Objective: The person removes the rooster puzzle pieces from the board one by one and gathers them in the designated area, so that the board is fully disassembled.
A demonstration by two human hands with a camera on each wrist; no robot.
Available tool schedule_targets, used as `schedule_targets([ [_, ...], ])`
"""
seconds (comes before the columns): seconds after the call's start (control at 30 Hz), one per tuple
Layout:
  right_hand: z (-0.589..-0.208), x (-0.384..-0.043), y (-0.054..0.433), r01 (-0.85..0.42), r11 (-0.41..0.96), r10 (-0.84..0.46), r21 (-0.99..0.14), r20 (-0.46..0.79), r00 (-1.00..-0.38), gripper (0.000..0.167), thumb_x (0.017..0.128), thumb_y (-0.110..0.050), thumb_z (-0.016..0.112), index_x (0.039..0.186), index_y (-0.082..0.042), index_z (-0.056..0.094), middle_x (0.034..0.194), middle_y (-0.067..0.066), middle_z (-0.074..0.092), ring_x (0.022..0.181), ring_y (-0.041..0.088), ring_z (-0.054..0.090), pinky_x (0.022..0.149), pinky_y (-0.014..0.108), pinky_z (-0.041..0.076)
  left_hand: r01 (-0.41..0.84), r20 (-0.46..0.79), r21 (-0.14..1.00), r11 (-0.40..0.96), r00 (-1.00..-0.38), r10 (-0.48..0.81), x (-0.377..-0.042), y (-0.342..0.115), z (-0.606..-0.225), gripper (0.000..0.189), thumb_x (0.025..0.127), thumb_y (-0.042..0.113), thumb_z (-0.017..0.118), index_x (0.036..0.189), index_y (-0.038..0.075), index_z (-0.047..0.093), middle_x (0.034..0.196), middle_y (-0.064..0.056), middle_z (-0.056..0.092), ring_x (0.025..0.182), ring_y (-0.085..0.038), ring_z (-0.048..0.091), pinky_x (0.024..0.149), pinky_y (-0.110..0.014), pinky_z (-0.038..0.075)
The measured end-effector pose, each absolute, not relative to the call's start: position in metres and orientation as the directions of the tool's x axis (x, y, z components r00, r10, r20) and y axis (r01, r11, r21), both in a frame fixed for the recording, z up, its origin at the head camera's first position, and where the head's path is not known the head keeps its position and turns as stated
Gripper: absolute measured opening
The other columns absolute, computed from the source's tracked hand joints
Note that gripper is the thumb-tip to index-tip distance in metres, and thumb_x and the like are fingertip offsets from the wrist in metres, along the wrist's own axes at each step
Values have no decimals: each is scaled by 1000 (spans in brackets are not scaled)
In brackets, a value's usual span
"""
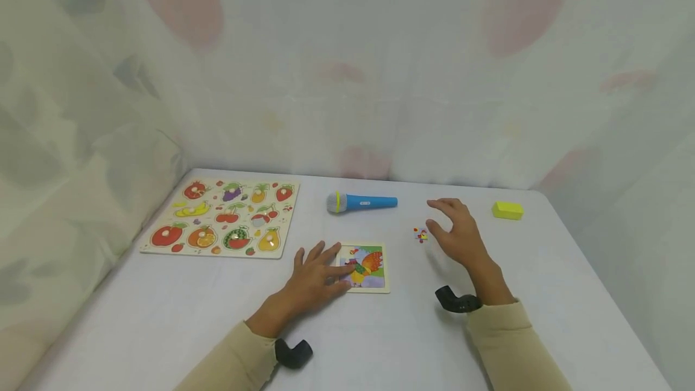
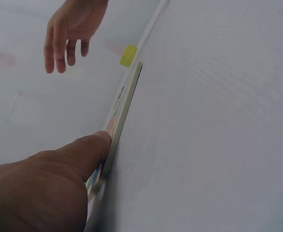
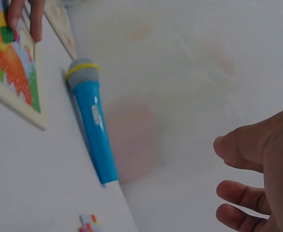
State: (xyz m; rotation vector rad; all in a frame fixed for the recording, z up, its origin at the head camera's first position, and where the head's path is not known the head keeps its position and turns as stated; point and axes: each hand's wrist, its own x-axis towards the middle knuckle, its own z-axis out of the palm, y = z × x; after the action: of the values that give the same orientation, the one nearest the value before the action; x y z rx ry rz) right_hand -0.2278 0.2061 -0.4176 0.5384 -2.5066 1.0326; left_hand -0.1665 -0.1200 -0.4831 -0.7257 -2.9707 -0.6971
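Puzzle (image 1: 375, 265) looks light, stiff, best held by its rim; left hand (image 1: 315, 279) rests fingers-spread on it, right hand (image 1: 460, 238) hovers empty, wide, beside a piece (image 1: 421, 235).

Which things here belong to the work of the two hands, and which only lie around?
In the work, it seems: puzzle, touched by the left hand; loose piece, near the right hand.
Lying about: microphone; fruit board; yellow block.

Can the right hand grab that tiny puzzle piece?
Probably yes. The right hand holds nothing and hovers close by the puzzle piece, with nothing seen between them. The microphone lies off to one side.
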Motion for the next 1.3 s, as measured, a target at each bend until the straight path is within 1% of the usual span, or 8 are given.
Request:
schedule_targets([
  [0.17, -404, -219, 199, -510, 646, -214, -567, 507, -835, 38, 89, -11, 69, 126, -2, 62, 123, 17, 54, 118, 34, 46, 93, 56, 39, 442, 114, 418, 794, -892, 437, -167, -120, -483, 39, 90, 47, 62, 127, 36, 64, 153, -2, 33, 142, -36, 17, 104, -67, 5],
  [0.3, -393, -211, 191, -527, 628, -216, -573, 523, -825, 40, 88, -9, 70, 126, -2, 62, 124, 17, 54, 118, 33, 46, 92, 55, 40, 443, 112, 416, 794, -891, 439, -166, -120, -482, 39, 90, 47, 62, 128, 35, 64, 153, -3, 34, 141, -37, 18, 104, -67, 5],
  [0.5, -383, -205, 177, -542, 601, -228, -587, 525, -820, 41, 86, -7, 71, 126, -3, 62, 125, 15, 54, 119, 31, 46, 93, 54, 40, 443, 107, 423, 790, -891, 442, -167, -120, -482, 39, 91, 47, 62, 128, 35, 64, 153, -3, 33, 141, -36, 17, 104, -67, 4],
  [0.6, -381, -203, 171, -543, 593, -230, -595, 521, -822, 42, 87, -9, 71, 127, -5, 62, 126, 14, 54, 119, 30, 46, 93, 53, 41, 446, 113, 425, 788, -889, 443, -167, -120, -482, 39, 91, 47, 62, 128, 35, 64, 153, -4, 34, 141, -37, 18, 104, -67, 4],
  [0.73, -379, -202, 163, -532, 592, -231, -605, 505, -832, 41, 88, -12, 70, 128, -6, 61, 127, 13, 54, 120, 29, 45, 94, 54, 41, 447, 113, 418, 791, -889, 443, -167, -120, -483, 39, 91, 48, 61, 128, 35, 64, 153, -3, 34, 141, -37, 18, 104, -67, 4],
  [0.9, -379, -201, 153, -528, 579, -238, -622, 491, -838, 41, 88, -13, 70, 128, -6, 62, 127, 13, 53, 121, 29, 44, 95, 54, 39, 454, 121, 411, 791, -887, 446, -167, -121, -484, 39, 91, 48, 61, 128, 36, 64, 153, -4, 34, 141, -37, 18, 104, -67, 5],
  [1.3, -398, -205, 125, -503, 554, -252, -663, 442, -861, 41, 88, -15, 70, 128, -9, 63, 128, 12, 53, 121, 28, 44, 96, 54, 40, 450, 113, 400, 798, -889, 445, -168, -121, -485, 40, 91, 50, 60, 128, 37, 63, 154, -3, 33, 142, -37, 17, 104, -68, 5],
])
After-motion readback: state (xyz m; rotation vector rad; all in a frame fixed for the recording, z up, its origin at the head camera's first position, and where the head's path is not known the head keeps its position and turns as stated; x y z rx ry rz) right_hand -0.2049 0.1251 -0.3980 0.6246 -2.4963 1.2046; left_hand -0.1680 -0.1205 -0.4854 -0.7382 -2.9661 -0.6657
